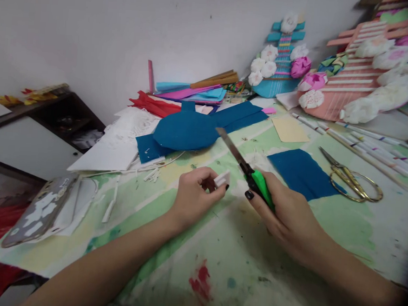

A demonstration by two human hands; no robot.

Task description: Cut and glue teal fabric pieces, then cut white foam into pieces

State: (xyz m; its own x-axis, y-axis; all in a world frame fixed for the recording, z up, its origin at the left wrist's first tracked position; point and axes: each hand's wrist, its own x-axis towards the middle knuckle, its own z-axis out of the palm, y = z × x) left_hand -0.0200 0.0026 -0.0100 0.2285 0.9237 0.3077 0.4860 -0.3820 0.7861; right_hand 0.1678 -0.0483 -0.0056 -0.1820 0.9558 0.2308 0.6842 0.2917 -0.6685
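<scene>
A small white block (222, 178), perhaps foam, is pinched between the thumb and fingers of my left hand (197, 192). My right hand (286, 219) grips a green and black utility knife (259, 185). Its long blade is out and points up and to the left, apart from the block. Beyond the hands lies a blue cut-out shape (188, 131) with a rounded body and a long neck. A smaller blue piece (298, 171) lies right of the knife, partly under gold-handled scissors (352, 179).
White sheets (106, 148) and thin white offcuts (151, 174) lie at left, near a phone (39, 211). Striped sticks (375, 146) lie at right. Flower-decorated blue (275, 85) and pink (333, 99) instrument shapes lean at the back. Folded coloured paper (194, 91) rests by the wall.
</scene>
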